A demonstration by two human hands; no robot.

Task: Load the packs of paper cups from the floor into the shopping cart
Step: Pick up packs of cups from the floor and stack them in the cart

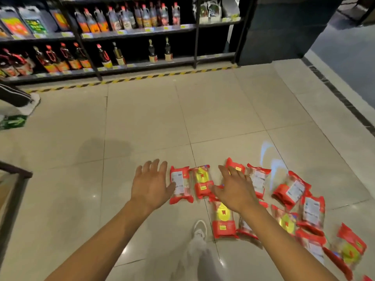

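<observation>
Reaches forward and down with both arms over the tiled floor (142, 122). Holds the left hand (151, 184) flat, fingers spread apart, gripping nothing, thumb at the edge of the leftmost pack of paper cups (180, 185); cannot tell whether touching. Spreads the right hand (236, 189) the same way, empty, above the middle of the row, hiding part of a pack beneath it.

Between the two hands, a second pack (203, 182) with a yellow front, just beside the first. Both laid with the long axis running away from the body, roughly in line with the forearms, so probably best taken by closing in from the sides across the narrow width. Nearer the left hand: the leftmost pack. Nearer the right: the yellow-fronted one, and a third pack (223, 220) below the wrist.

To the right, further packs (295, 190) heaped, overlapping and tilted at mixed angles, well apart from the left hand. Near the third pack, a shoe (199, 230). At the left edge, a dark metal frame (18, 171), perhaps the shopping cart; cannot tell for sure. Beyond, shelves (142, 30) of bottles behind striped floor tape (132, 79). No obstacle between hands and packs
</observation>
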